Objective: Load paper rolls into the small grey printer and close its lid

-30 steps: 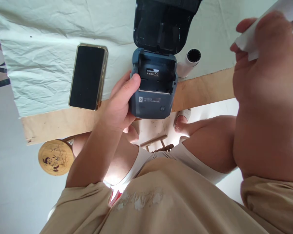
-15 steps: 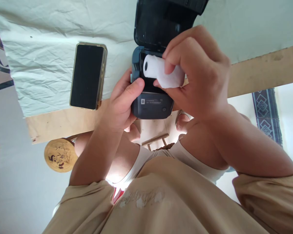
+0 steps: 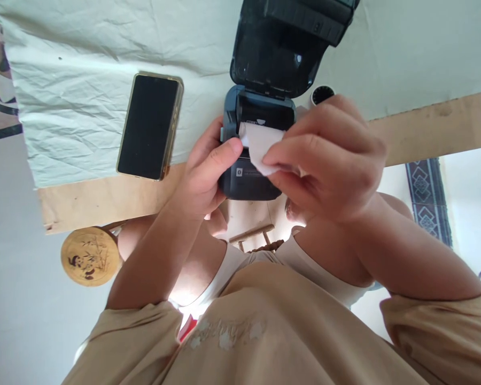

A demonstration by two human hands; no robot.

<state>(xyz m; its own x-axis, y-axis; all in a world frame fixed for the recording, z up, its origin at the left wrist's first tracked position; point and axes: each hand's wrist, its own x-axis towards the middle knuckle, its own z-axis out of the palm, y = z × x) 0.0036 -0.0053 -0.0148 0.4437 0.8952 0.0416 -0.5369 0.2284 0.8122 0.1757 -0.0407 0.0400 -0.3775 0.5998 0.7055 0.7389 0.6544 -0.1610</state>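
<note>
Hands at a small label printer (image 3: pixel 250 171) on the table (image 3: pixel 425 128) edge.
Left hand (image 3: pixel 204 176) clasps the printer's side, thumb on its front; its lid (image 3: pixel 280 53) stands open. Right hand (image 3: pixel 328 160) pinches the white paper (image 3: pixel 260 147) strip coming out of the printer's bay. A phone (image 3: pixel 150 125) lies on the cloth (image 3: pixel 76 69) to the left.

A dark-screened phone (image 3: pixel 150 126) in a gold-edged case lies face up on the wrinkled pale cloth (image 3: pixel 84 80) that covers the wooden tabletop (image 3: pixel 104 200). Below the phone, past the bare wood edge, a round wooden disc (image 3: pixel 90 255) with a painted panda, possibly a stool seat, stands on the grey floor. Far right of the phone, a patterned rug strip (image 3: pixel 427 198) shows.
</note>
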